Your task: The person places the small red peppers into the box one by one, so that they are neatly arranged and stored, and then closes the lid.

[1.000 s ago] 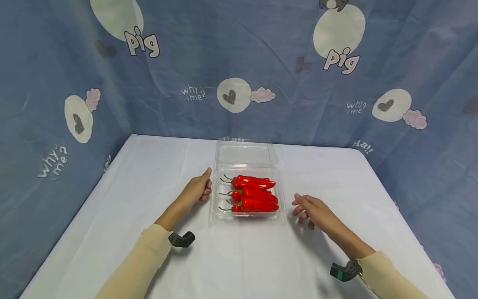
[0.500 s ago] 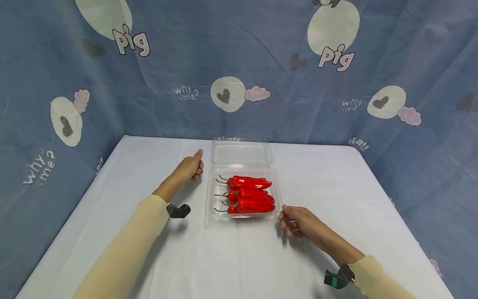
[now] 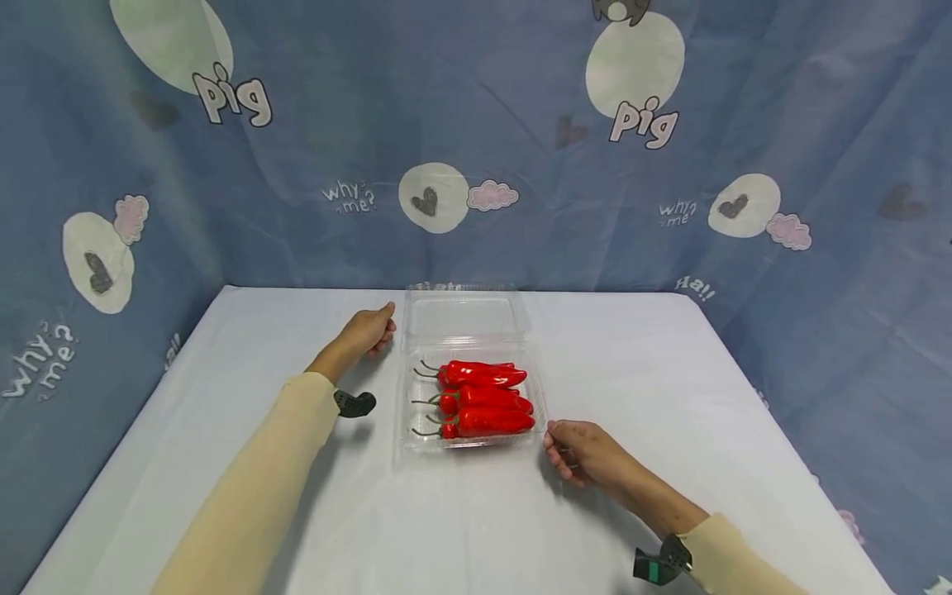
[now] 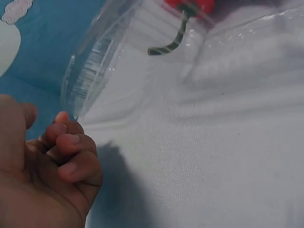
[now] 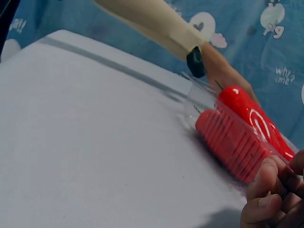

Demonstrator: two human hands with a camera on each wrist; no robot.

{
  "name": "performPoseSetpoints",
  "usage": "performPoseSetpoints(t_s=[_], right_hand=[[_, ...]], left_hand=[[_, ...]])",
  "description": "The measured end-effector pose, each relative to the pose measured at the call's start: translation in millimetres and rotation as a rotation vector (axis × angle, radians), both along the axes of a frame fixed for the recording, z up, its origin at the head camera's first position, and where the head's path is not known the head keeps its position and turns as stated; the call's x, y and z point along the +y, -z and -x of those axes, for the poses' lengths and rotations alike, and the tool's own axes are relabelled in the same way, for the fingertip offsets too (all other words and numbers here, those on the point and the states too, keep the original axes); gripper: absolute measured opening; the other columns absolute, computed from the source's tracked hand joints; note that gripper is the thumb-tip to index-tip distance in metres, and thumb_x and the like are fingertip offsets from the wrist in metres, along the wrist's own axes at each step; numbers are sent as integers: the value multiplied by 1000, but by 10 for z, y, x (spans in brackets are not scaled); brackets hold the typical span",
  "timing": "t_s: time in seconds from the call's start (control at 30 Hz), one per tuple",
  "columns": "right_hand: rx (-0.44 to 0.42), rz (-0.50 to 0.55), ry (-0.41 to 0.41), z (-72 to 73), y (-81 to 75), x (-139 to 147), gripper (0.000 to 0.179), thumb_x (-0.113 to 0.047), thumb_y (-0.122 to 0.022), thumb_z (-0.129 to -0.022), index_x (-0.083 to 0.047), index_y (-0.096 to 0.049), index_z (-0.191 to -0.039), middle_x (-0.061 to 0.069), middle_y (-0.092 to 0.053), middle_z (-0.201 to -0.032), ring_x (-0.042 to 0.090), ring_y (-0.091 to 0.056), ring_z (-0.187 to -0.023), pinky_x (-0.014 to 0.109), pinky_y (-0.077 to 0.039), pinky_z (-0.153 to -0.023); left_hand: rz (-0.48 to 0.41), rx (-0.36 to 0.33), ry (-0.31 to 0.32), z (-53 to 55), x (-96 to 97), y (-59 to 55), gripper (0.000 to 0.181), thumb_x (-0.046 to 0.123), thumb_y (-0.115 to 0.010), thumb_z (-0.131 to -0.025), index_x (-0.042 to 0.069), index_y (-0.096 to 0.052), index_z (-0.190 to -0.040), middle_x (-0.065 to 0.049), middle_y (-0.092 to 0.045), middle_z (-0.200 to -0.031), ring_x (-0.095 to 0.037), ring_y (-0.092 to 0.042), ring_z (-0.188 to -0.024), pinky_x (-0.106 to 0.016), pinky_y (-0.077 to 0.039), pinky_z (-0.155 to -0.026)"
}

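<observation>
A clear plastic clamshell box [image 3: 405,413] lies with its lid [image 3: 464,318] folded back flat behind it. Several red chili peppers [image 3: 483,399] with green stems fill the base, stems toward the left. My left hand [image 3: 366,329] is beside the lid's left edge, thumb extended and fingers loosely bent. In the left wrist view, a gap shows between its thumb and fingers [image 4: 78,164], with the lid's corner right at the fingertips. My right hand [image 3: 583,453] pinches the base's front right corner between thumb and fingers [image 5: 266,178].
A white cloth covers the table [image 3: 461,529], whose back edge meets a blue printed curtain [image 3: 312,240]. Dark wrist cameras sit on both sleeves. In the right wrist view, the left forearm [image 5: 161,23] reaches across behind the box.
My left hand has moved back from beside the base to beside the lid. The right hand has come left and forward to the base's front right corner. The head view has shifted slightly.
</observation>
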State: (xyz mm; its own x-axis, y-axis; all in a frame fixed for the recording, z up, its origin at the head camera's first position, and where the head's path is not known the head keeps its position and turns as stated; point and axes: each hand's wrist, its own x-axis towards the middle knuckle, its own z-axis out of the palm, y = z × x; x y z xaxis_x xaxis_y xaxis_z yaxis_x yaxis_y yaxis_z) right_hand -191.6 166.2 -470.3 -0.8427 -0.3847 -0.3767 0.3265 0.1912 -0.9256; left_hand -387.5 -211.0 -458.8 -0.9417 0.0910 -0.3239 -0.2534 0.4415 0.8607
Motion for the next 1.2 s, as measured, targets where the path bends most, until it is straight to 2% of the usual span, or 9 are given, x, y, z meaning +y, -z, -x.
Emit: performPoseSetpoints(t_s=[0.17, 0.27, 0.47, 0.73, 0.97, 1.1, 1.2], right_hand=[[-11, -2, -2, -38, 23, -33, 36, -32, -44, -109, 1, -57, -101, -1, -54, -72, 10, -48, -58, 23, -37, -48], [-11, -4, 2, -59, 21, -48, 36, -33, -45, -109, -1, -57, -99, -1, -53, -71, 10, -46, -57, 23, -36, -48], [-7, 2, 13, -82, 23, -68, 34, -34, -46, -108, -5, -58, -96, -1, -52, -71, 10, -46, -56, 24, -35, -47], [-7, -4, 32, -89, 30, -52, 37, -34, -45, -109, -2, -58, -98, -3, -52, -72, 9, -46, -56, 23, -35, -47], [4, -4, 43, -69, 35, -34, 38, -34, -44, -109, -1, -57, -99, -3, -51, -72, 8, -46, -55, 23, -35, -48], [8, 3, 47, -56, 23, -30, 38, -35, -44, -109, -1, -57, -98, -3, -51, -72, 8, -45, -56, 23, -35, -47], [9, -1, 57, -50, 9, -24, 38, -37, -46, -108, -2, -57, -98, -3, -51, -73, 9, -45, -56, 23, -35, -48]], left_hand=[[-99, -34, 4, -8, -25, 87, 50, 46, -33, -110, -1, -53, -109, 2, -46, -70, -9, -43, -58, -24, -36, -52], [-146, -31, 16, -4, -16, 111, 45, 39, -38, -110, -3, -51, -115, 2, -46, -70, -8, -42, -58, -24, -35, -52], [-167, -6, 19, 10, 19, 149, 22, 23, -48, -108, 2, -48, -104, 3, -46, -71, -8, -44, -61, -23, -38, -53], [-179, 50, 30, 19, 44, 154, 25, 22, -49, -108, -3, -47, -109, 1, -47, -74, -9, -45, -63, -23, -40, -55], [-215, 167, 32, 38, 57, 122, 25, 24, -52, -107, 0, -49, -114, -5, -54, -82, -10, -49, -64, -26, -43, -57], [-209, 276, 54, 24, 48, 75, 25, 23, -55, -106, -1, -50, -112, -2, -54, -76, -9, -49, -62, -24, -42, -56], [-186, 348, 81, -25, 48, -13, 24, 19, -57, -105, -3, -52, -111, -1, -53, -71, -9, -48, -60, -22, -42, -54]])
